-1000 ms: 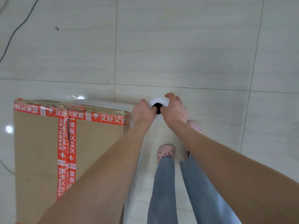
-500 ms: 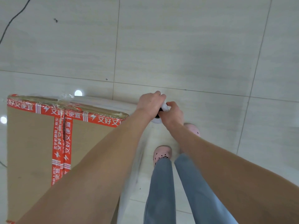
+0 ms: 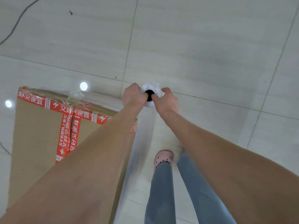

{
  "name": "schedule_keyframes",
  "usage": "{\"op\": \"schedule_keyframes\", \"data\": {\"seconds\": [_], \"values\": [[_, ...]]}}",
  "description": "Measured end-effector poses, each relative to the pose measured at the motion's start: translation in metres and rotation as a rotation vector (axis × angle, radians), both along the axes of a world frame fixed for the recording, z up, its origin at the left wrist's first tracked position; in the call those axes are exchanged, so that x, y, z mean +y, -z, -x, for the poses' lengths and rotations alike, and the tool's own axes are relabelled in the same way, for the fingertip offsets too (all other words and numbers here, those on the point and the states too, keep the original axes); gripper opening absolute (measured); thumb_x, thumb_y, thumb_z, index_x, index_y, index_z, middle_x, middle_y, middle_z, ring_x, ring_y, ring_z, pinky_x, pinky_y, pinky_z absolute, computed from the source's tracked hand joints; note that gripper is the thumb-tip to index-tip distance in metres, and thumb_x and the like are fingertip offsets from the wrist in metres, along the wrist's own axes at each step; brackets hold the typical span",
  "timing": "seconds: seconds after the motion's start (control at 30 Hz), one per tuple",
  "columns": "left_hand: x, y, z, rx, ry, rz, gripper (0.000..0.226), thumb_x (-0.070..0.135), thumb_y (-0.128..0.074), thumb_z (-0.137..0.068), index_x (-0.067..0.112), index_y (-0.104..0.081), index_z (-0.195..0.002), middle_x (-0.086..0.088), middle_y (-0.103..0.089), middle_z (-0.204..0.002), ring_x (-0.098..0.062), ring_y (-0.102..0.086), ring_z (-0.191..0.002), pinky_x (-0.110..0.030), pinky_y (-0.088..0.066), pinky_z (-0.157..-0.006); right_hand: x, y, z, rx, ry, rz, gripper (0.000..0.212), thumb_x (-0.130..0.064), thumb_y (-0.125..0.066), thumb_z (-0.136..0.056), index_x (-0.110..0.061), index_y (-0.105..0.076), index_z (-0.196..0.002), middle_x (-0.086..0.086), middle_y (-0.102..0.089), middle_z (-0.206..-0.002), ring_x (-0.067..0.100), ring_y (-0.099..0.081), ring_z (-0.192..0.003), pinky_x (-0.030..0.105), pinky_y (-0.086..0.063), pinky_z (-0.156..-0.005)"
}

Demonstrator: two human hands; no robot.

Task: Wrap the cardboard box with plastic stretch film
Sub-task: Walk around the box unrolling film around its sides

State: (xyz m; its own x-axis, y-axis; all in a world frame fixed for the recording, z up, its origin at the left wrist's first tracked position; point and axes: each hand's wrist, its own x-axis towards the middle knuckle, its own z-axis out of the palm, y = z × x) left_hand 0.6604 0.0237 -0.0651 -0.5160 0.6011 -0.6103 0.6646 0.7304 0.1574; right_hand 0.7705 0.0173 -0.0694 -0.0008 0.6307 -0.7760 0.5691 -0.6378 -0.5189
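Note:
A tall cardboard box (image 3: 37, 139) with red printed tape stands on the floor at the left; clear film clings to its top edge and right side. Just past its right corner I hold a white stretch film roll (image 3: 152, 92) upright, seen end-on with its dark core. My left hand (image 3: 133, 97) grips the roll from the left and my right hand (image 3: 167, 101) from the right. A sheet of film (image 3: 142, 136) stretches from the roll down along the box's right side.
Pale floor tiles (image 3: 210, 54) lie all around. My legs in grey trousers and one pink shoe (image 3: 163, 158) stand right of the box. A black cable (image 3: 16, 25) runs across the far left floor. Ceiling lights reflect on the tiles near the box.
Both hands with the roll have shifted slightly forward and right of the box corner. My left hand, over the roll's end half a second ago, is back on its left side.

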Motion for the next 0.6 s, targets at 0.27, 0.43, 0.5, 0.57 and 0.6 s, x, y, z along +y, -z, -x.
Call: {"op": "schedule_keyframes", "data": {"seconds": [0.27,0.43,0.5,0.57,0.6], "values": [[0.006,-0.008,0.014,-0.215,-0.006,0.003,0.032,0.023,-0.065,-0.078,0.017,-0.061,-0.11,0.0,-0.065,-0.106,-0.015,-0.058,-0.092,-0.021,-0.04,-0.073,0.009,-0.004,0.01,0.062,-0.017,0.121,0.028,-0.021,-0.042,-0.092,-0.016,-0.053,-0.117,0.011,-0.064,-0.106,0.033,-0.064,-0.092,0.045,-0.054,-0.082],[0.009,-0.012,0.014,-0.26,0.253,-0.025,0.064,0.014,-0.068,-0.076,0.018,-0.045,-0.136,-0.004,-0.057,-0.129,-0.021,-0.054,-0.117,-0.028,-0.043,-0.092,0.01,-0.002,0.011,0.073,0.003,0.136,0.025,-0.018,-0.042,-0.092,-0.014,-0.054,-0.113,0.011,-0.064,-0.104,0.03,-0.062,-0.094,0.046,-0.054,-0.082],[0.011,-0.011,0.011,-0.158,0.47,0.002,0.054,0.012,-0.063,-0.078,0.018,-0.048,-0.131,-0.006,-0.059,-0.122,-0.026,-0.056,-0.112,-0.033,-0.045,-0.083,0.01,0.0,0.013,0.07,-0.007,0.138,0.023,-0.019,-0.041,-0.091,-0.015,-0.054,-0.108,0.009,-0.064,-0.103,0.027,-0.061,-0.09,0.042,-0.054,-0.078],[0.014,-0.011,0.009,-0.1,0.563,0.015,0.042,0.009,-0.057,-0.08,0.016,-0.053,-0.121,-0.007,-0.059,-0.112,-0.028,-0.057,-0.104,-0.034,-0.044,-0.074,0.014,0.001,0.014,0.059,0.01,0.185,0.024,-0.021,-0.043,-0.086,-0.02,-0.056,-0.107,0.006,-0.064,-0.103,0.025,-0.061,-0.088,0.038,-0.054,-0.076],[0.016,-0.01,0.009,-0.087,0.582,0.032,0.039,0.008,-0.055,-0.08,0.016,-0.055,-0.118,-0.007,-0.059,-0.11,-0.028,-0.058,-0.102,-0.035,-0.045,-0.074,0.017,0.001,0.014,0.046,0.027,0.209,0.027,-0.02,-0.047,-0.082,-0.022,-0.056,-0.108,0.005,-0.063,-0.101,0.025,-0.062,-0.088,0.038,-0.054,-0.077]]}}
